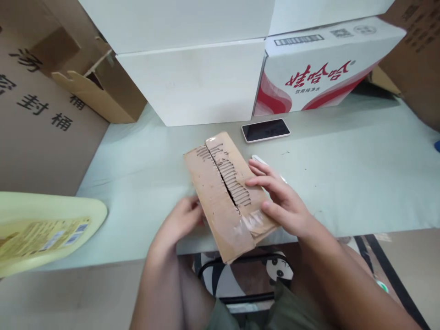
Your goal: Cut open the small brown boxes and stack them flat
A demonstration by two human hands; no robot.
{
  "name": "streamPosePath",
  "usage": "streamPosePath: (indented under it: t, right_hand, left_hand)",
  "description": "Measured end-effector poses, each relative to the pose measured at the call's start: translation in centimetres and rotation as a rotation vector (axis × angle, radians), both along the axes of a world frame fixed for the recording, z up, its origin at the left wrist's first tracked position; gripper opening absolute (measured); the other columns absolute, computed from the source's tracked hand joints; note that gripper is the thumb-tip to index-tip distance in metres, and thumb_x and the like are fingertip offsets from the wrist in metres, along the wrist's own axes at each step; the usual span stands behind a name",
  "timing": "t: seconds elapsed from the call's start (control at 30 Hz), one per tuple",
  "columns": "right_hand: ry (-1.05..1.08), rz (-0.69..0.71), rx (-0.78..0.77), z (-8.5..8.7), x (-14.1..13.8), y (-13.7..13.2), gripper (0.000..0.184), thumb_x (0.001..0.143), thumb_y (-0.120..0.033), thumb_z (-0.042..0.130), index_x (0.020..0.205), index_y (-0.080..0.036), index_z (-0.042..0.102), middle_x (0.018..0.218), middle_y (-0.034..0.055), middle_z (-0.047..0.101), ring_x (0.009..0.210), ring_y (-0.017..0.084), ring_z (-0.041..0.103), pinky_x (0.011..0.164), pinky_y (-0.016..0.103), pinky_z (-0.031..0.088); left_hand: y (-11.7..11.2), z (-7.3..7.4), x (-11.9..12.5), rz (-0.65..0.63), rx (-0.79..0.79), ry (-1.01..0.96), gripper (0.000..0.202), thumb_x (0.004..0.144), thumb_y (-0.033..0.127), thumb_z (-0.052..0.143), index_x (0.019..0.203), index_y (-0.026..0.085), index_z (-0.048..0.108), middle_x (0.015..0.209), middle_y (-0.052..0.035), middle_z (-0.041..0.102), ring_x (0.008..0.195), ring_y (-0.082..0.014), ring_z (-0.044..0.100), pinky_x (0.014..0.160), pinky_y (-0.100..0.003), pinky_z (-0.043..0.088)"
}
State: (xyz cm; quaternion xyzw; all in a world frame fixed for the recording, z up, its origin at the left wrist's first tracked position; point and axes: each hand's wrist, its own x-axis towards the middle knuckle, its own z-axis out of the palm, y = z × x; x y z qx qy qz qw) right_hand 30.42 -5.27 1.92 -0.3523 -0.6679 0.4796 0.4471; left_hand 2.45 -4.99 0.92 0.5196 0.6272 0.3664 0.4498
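A small brown cardboard parcel (220,192) with torn tape along its top seam rests tilted over the table's near edge. My left hand (180,220) grips its left side from below, fingers curled under it. My right hand (280,199) holds its right side, fingers laid over the top flap and thumb on the taped end. A white object (258,159) peeks out just behind my right fingers.
A phone (266,130) lies face up behind the parcel on the pale green table (360,169). White boxes (195,82) and a red-printed carton (319,68) stand at the back. Brown cartons (41,114) line the left. A yellow container (44,229) sits at the near left.
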Motion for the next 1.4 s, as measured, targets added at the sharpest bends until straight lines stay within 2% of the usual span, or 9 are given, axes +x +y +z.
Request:
streamPosePath:
  t: [0.13,0.23,0.37,0.57,0.8,1.0,1.17,1.3,1.4]
  right_hand:
    - [-0.017,0.05,-0.064,-0.1,-0.3,0.0,0.038,0.099,-0.053,0.062,0.131,-0.033,0.064,0.168,0.0063,0.039,0.158,0.031,0.036,0.127,0.055,0.032]
    - [-0.002,0.045,-0.084,0.0,-0.5,0.0,0.036,0.1,-0.051,0.061,0.13,-0.032,0.064,0.168,0.0054,0.04,0.157,0.031,0.036,0.127,0.053,0.033]
    - [0.018,0.052,-0.112,0.2,-0.5,-0.1,0.031,0.101,-0.046,0.059,0.129,-0.034,0.063,0.168,0.0028,0.039,0.157,0.029,0.036,0.126,0.051,0.034]
    - [-0.087,-0.005,-0.079,0.6,0.0,0.1,0.033,0.099,-0.047,0.059,0.128,-0.032,0.065,0.163,0.0032,0.046,0.154,0.029,0.04,0.122,0.048,0.038]
    - [-0.682,-0.687,-0.067,-2.6,2.9,2.9,0.04,0.088,-0.042,0.058,0.118,-0.019,0.07,0.115,0.0144,0.071,0.095,0.029,0.067,0.084,0.047,0.055]
    - [-1.093,-0.531,-0.159,-4.0,3.9,3.3,0.033,0.089,-0.034,0.055,0.113,-0.021,0.074,0.095,0.0112,0.072,0.082,0.027,0.063,0.068,0.037,0.044]
    - [-0.629,-0.599,-0.371,-3.0,3.7,3.5,0.019,0.085,-0.039,0.062,0.09,-0.021,0.068,0.07,0.0023,0.061,0.062,0.019,0.054,0.062,0.033,0.04]
    - [0.074,-0.708,-0.102,0.0,2.8,2.4,0.021,0.09,-0.047,0.064,0.094,-0.027,0.06,0.083,0.0003,0.056,0.058,0.014,0.045,0.058,0.032,0.041]
    - [0.236,-0.58,0.092,3.1,1.4,0.2,0.019,0.091,-0.05,0.07,0.097,-0.033,0.064,0.089,0.0016,0.055,0.063,0.017,0.047,0.06,0.035,0.046]
  left_hand:
    - [0.2,-0.7,-0.1,0.186,0.341,-0.058,0.064,0.087,0.077,0.056,0.132,0.032,0.064,0.146,-0.0118,0.065,0.134,-0.032,0.063,0.1,-0.045,0.059]
    - [-0.1,-1.0,0.4,-0.028,0.568,0.015,0.074,0.08,0.085,0.058,0.136,0.037,0.06,0.17,-0.0081,0.034,0.161,-0.0352,0.028,0.125,-0.052,0.037]
    - [-0.4,-1.2,1.5,-0.169,0.629,0.144,0.06,0.089,0.074,0.059,0.136,0.035,0.06,0.175,-0.0077,0.018,0.164,-0.0388,0.018,0.128,-0.061,0.027]
    - [-0.5,-1.4,2.6,-0.134,0.62,0.129,0.053,0.092,0.075,0.052,0.123,0.033,0.062,0.177,-0.0047,0.009,0.165,-0.0391,0.014,0.129,-0.061,0.023]
    - [-0.7,-1.7,2.1,-0.111,0.619,0.116,0.052,0.091,0.075,0.053,0.121,0.033,0.061,0.175,-0.0041,0.012,0.164,-0.0384,0.016,0.129,-0.06,0.026]
    - [-0.5,-1.8,2.2,-0.087,0.628,0.146,0.055,0.09,0.076,0.053,0.118,0.031,0.063,0.174,-0.0065,0.015,0.163,-0.0413,0.018,0.126,-0.063,0.029]
    - [-0.5,-1.7,2.6,-0.102,0.647,0.149,0.052,0.092,0.074,0.052,0.12,0.031,0.063,0.173,-0.0082,0.016,0.163,-0.0409,0.016,0.126,-0.064,0.027]
    - [-0.5,-1.6,2.9,-0.096,0.64,0.174,0.055,0.092,0.076,0.049,0.119,0.03,0.064,0.173,-0.0101,0.018,0.163,-0.0418,0.015,0.126,-0.065,0.027]
    - [-0.6,-1.5,3.1,-0.089,0.624,0.175,0.059,0.091,0.079,0.048,0.119,0.03,0.064,0.173,-0.0095,0.018,0.164,-0.0407,0.014,0.127,-0.064,0.026]
